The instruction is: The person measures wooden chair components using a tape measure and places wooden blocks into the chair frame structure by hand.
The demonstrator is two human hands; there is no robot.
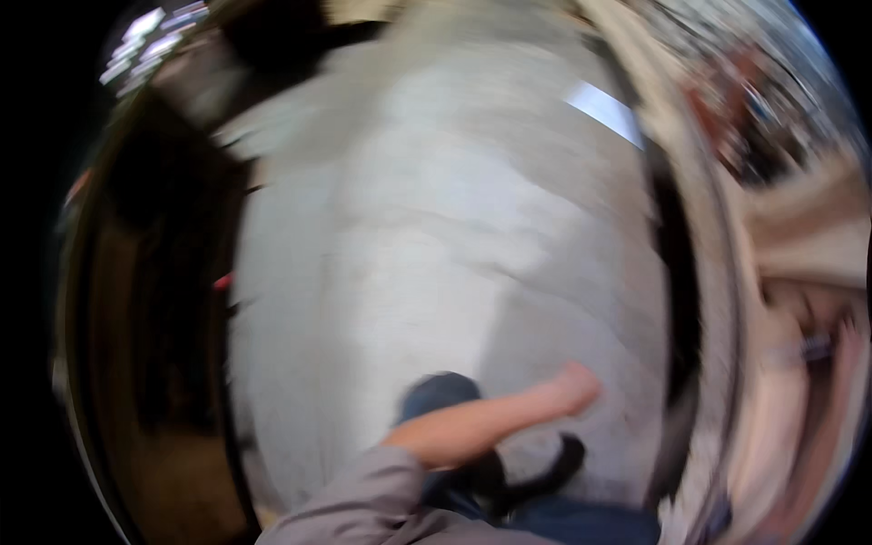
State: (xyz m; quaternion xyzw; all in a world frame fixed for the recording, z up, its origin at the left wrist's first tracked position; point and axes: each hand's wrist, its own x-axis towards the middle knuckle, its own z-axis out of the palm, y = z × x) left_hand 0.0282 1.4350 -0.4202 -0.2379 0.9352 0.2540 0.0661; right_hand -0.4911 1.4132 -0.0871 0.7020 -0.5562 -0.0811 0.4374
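My left arm, in a grey sleeve (363, 500), reaches from the lower edge across my body toward the right. At its end my left hand (575, 389) is a rounded, compact shape smeared by motion. Its fingers do not show apart, and nothing can be made out in it. The hand is over the pale grey floor (436, 227), apart from anything else. Below the forearm are my blue trouser legs (438, 392) and a blurred black curved shape (559, 468), perhaps a shoe. My right hand is not visible.
A dark, shelf-like structure (154, 300) runs along the left. On the right stands a long tan edge (708, 209), with blurred red and metallic clutter (745, 109) beyond it. A bright white patch (607, 111) lies at the far right of the floor.
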